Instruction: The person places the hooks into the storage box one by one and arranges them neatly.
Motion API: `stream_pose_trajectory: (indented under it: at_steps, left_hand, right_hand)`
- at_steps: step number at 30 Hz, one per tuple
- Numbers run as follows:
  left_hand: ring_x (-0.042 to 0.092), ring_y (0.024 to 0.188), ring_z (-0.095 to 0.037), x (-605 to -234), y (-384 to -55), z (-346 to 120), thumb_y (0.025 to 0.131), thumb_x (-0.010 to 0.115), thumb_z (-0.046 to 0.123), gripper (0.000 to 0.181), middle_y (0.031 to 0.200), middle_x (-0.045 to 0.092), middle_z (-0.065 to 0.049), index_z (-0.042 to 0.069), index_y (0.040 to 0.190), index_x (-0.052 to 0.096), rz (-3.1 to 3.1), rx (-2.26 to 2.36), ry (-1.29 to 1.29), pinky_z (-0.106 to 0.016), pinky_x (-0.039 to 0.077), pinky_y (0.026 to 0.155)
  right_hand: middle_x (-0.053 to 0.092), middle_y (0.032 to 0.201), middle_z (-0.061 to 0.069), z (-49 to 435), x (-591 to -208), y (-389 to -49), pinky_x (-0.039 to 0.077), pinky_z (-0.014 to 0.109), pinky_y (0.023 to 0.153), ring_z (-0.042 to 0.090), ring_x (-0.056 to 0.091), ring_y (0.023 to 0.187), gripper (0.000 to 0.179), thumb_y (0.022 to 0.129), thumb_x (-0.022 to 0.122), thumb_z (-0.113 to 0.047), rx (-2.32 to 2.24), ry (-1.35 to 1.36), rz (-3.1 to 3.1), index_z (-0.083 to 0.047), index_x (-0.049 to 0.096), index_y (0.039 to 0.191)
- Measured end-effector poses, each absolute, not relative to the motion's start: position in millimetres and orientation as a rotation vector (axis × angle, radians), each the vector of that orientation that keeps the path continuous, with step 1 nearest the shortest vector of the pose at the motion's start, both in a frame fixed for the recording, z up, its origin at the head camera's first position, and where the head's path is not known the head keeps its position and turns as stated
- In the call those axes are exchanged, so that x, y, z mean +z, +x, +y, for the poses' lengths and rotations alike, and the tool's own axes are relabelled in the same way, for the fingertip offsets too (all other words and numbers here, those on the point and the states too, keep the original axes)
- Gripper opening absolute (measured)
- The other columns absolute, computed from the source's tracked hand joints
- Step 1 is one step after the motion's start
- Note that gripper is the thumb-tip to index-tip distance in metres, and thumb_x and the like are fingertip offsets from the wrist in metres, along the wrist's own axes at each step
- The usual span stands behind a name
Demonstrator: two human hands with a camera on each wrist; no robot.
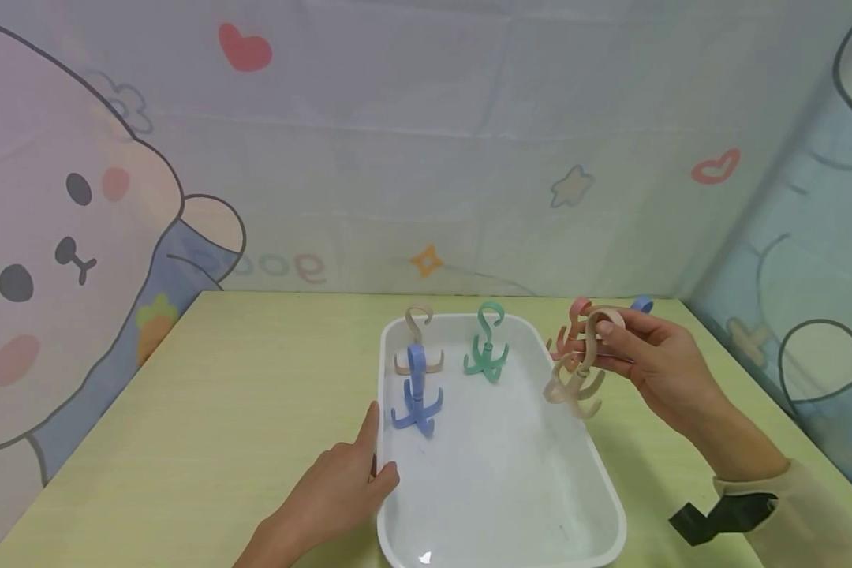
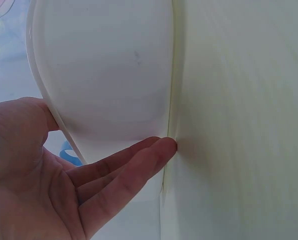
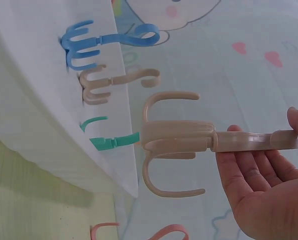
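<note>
My right hand (image 1: pixel 670 379) holds a beige rotating four-prong hook hanger (image 1: pixel 575 388) by its curved top, with the prongs hanging down over the right rim of a white tray (image 1: pixel 497 489). In the right wrist view the fingers lie along the stem, with the thumb at the curl. My left hand (image 1: pixel 334 489) grips the tray's left side, thumb over the rim and fingers (image 2: pixel 124 185) against the outer wall. Inside the tray stand a blue hanger (image 1: pixel 417 402), another beige hanger (image 1: pixel 435 366) partly hidden behind it, and a green hanger (image 1: pixel 487 361).
Beyond the tray's right side, a pink hanger (image 1: pixel 562 341) and a blue hanger (image 1: pixel 642 304) are partly hidden by my right hand. The tray rests on a pale yellow-green table (image 1: pixel 255 394). A printed cloth (image 1: pixel 397 158) hangs behind.
</note>
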State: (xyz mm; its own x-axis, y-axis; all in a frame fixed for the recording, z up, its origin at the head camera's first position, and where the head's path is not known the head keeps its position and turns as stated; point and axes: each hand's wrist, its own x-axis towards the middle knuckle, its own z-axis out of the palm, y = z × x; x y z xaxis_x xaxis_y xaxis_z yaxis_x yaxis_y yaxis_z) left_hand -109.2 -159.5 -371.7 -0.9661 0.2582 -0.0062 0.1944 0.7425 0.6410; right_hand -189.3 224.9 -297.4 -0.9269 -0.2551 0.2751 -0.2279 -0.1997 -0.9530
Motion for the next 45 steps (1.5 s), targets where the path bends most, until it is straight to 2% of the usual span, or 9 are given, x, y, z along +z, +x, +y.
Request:
stream_pose_trajectory:
  at_steps: [11, 17, 27, 45]
  left_hand:
    - [0.052, 0.062, -0.011, -371.6, -109.0, -158.9, 0.1, 0.057, 0.026, 0.082, 0.078, 0.064, 0.006, -0.001, 0.167, 0.018, 2.848, 1.021, 0.377, -0.028, 0.04, 0.058]
    - [0.052, 0.062, -0.011, -372.8, -109.4, -158.7, 0.1, 0.058, 0.026, 0.083, 0.078, 0.065, 0.006, -0.001, 0.167, 0.018, 2.849, 1.014, 0.371, -0.028, 0.039, 0.058]
    - [0.052, 0.062, -0.011, -374.0, -109.8, -158.9, 0.1, 0.058, 0.027, 0.083, 0.08, 0.066, 0.006, 0.0, 0.168, 0.018, 2.85, 1.014, 0.374, -0.028, 0.04, 0.058]
    - [0.052, 0.063, -0.01, -373.0, -109.9, -159.7, 0.1, 0.057, 0.026, 0.082, 0.081, 0.067, 0.006, -0.001, 0.167, 0.019, 2.857, 1.025, 0.383, -0.028, 0.04, 0.058]
  right_hand:
    - [0.074, 0.118, 0.002, 214.2, -297.5, -187.8, 0.06, 0.033, 0.094, 0.019, 0.077, 0.106, 0.022, 0.108, 0.056, -0.005, -2.266, -0.645, 2.023, 0.003, 0.074, 0.117]
    - [0.078, 0.111, 0.002, 206.4, -299.0, -189.0, 0.061, 0.032, 0.093, 0.019, 0.079, 0.104, 0.023, 0.107, 0.057, -0.006, -2.255, -0.618, 2.019, -0.008, 0.075, 0.122]
    - [0.078, 0.116, 0.0, 196.4, -299.1, -190.0, 0.061, 0.029, 0.092, 0.018, 0.078, 0.107, 0.024, 0.107, 0.06, -0.009, -2.218, -0.559, 2.076, -0.015, 0.077, 0.123]
    - [0.075, 0.12, 0.001, 186.3, -302.3, -195.1, 0.06, 0.031, 0.092, 0.02, 0.078, 0.107, 0.026, 0.105, 0.063, -0.007, -2.228, -0.516, 2.006, -0.009, 0.073, 0.129]
